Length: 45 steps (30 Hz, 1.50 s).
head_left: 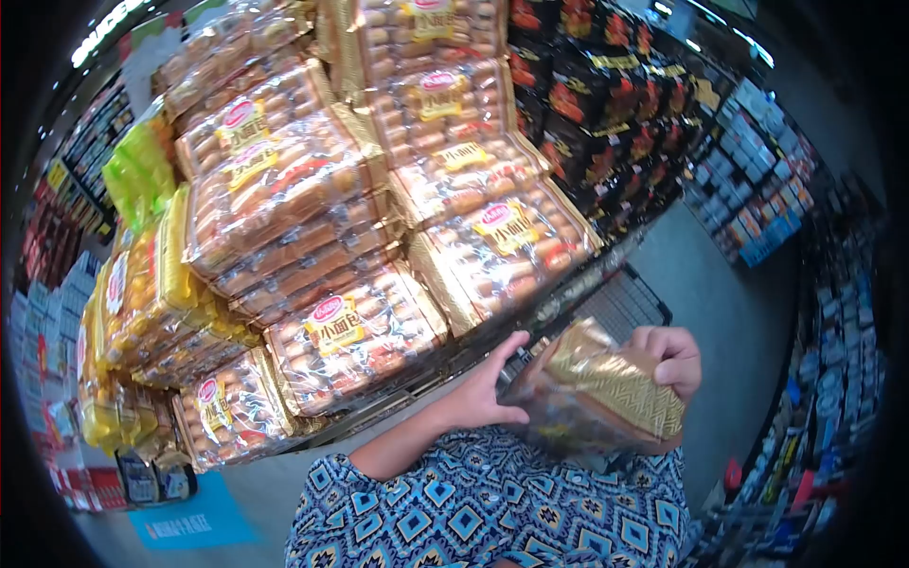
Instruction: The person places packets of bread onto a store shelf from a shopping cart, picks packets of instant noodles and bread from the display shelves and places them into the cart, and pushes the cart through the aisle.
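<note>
My right hand (670,360) grips the edge of a small bread package (611,383) with gold zigzag-patterned foil. The package is tilted in front of my chest, and its lower part is blurred. At its left side, my left hand (485,386) has its thumb and fingers spread apart. I cannot tell whether that hand touches the package. Beyond my hands rises a stacked display of clear-fronted bread packages (355,331) with gold edges, pink logos and yellow labels.
Black packages (611,118) are piled at the display's far right. Yellow packages (142,293) stand at its left end. Behind the held package is a dark wire cart or basket (630,298). Stocked shelves (753,170) line the aisle on the right.
</note>
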{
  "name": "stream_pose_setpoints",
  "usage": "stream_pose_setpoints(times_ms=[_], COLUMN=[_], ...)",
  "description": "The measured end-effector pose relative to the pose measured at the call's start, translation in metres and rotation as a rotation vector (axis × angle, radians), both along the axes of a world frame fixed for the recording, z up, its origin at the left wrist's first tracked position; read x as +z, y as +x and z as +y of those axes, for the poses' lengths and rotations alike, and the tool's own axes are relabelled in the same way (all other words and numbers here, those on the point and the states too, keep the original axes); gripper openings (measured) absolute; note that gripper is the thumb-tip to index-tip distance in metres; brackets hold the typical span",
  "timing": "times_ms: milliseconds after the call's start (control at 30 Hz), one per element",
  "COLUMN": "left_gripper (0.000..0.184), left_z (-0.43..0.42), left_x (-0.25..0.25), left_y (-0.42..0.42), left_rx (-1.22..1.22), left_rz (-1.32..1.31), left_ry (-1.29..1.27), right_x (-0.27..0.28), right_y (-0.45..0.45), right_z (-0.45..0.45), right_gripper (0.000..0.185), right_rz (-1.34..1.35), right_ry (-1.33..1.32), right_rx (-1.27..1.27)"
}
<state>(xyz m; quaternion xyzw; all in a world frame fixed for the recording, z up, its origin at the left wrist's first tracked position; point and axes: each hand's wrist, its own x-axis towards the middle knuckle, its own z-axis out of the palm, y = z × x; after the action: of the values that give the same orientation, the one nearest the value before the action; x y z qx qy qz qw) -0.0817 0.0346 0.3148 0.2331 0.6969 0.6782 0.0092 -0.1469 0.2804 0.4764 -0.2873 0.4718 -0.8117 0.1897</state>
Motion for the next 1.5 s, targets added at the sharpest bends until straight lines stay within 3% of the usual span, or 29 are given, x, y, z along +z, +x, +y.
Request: stream_pose_setpoints(times_ms=[100, 167, 367, 400, 433, 500, 567, 600, 700, 767, 867, 933, 967, 1033, 1100, 1167, 1367, 1433, 1500], left_gripper=[0.113, 0.104, 0.084, 0.083, 0.082, 0.079, 0.075, 0.072, 0.071, 0.073, 0.077, 0.079, 0.079, 0.085, 0.095, 0.091, 0.079, 0.071, 0.062], left_z=[-0.004, -0.002, -0.014, -0.020, -0.030, -0.054, -0.078, -0.088, -0.105, -0.115, -0.117, -0.112, -0.115, -0.122, -0.131, -0.118, -0.098, -0.098, -0.101], left_x=[0.019, 0.009, -0.007, -0.009, -0.002, -0.017, 0.002, 0.006, 0.033, 0.037, 0.026, 0.022, 0.009, -0.031, -0.037, -0.033, -0.060, -0.057, -0.046], left_y=[0.003, 0.011, 0.023, 0.025, 0.027, 0.031, 0.042, 0.046, 0.057, 0.061, 0.071, 0.080, 0.086, 0.111, 0.138, 0.147, 0.151, 0.145, 0.136], left_rx=[-0.147, -0.278, 0.046, 0.118, 0.180, 0.234, 0.320, 0.387, 0.480, 0.477, 0.559, 0.715, 0.729, 0.631, 0.450, 0.544, 0.788, 0.812, 0.896], left_rz=[-0.019, -0.289, -0.048, -0.027, -0.038, -0.112, -0.128, -0.009, 0.017, 0.008, -0.044, -0.068, -0.087, -0.045, -0.173, -0.251, -0.252, -0.212, -0.159], left_ry=[0.042, 0.308, 0.250, 0.274, 0.291, 0.482, 0.701, 0.773, 1.119, 1.138, 1.181, 1.194, 1.200, 1.115, 0.824, 0.760, 1.064, 1.107, 1.184], right_x=[-0.001, -0.006, -0.002, -0.008, -0.016, -0.041, -0.051, -0.056, -0.071, -0.076, -0.093, -0.115, -0.123, -0.134, -0.138, -0.142, -0.166, -0.162, -0.179], right_y=[0.000, -0.005, -0.026, -0.036, -0.046, -0.061, -0.046, -0.049, -0.034, -0.023, -0.001, 0.005, 0.006, 0.004, 0.000, -0.001, -0.001, 0.002, 0.001], right_z=[-0.021, -0.030, -0.047, -0.046, -0.045, -0.033, -0.044, -0.046, -0.058, -0.071, -0.083, -0.093, -0.096, -0.098, -0.102, -0.105, -0.116, -0.118, -0.114], right_gripper=[0.021, 0.015, 0.032, 0.037, 0.042, 0.060, 0.070, 0.078, 0.108, 0.125, 0.122, 0.111, 0.111, 0.100, 0.091, 0.087, 0.087, 0.079, 0.072], right_rz=[-0.105, -0.149, -0.029, -0.061, -0.096, -0.004, 0.055, 0.159, 0.062, -0.013, -0.135, 0.076, 0.054, 0.044, -0.036, -0.093, -0.068, -0.275, -0.261], right_ry=[0.032, 0.009, -0.031, -0.029, -0.026, 0.110, 0.126, 0.106, 0.134, 0.135, 0.068, 0.105, 0.113, 0.296, 0.247, 0.262, 0.429, 0.392, 0.424], right_rx=[0.166, 0.234, 0.318, 0.221, 0.125, 0.185, 0.143, 0.311, 0.445, 0.493, 0.537, 0.412, 0.416, 0.319, 0.385, 0.381, 0.495, 0.595, 0.570])
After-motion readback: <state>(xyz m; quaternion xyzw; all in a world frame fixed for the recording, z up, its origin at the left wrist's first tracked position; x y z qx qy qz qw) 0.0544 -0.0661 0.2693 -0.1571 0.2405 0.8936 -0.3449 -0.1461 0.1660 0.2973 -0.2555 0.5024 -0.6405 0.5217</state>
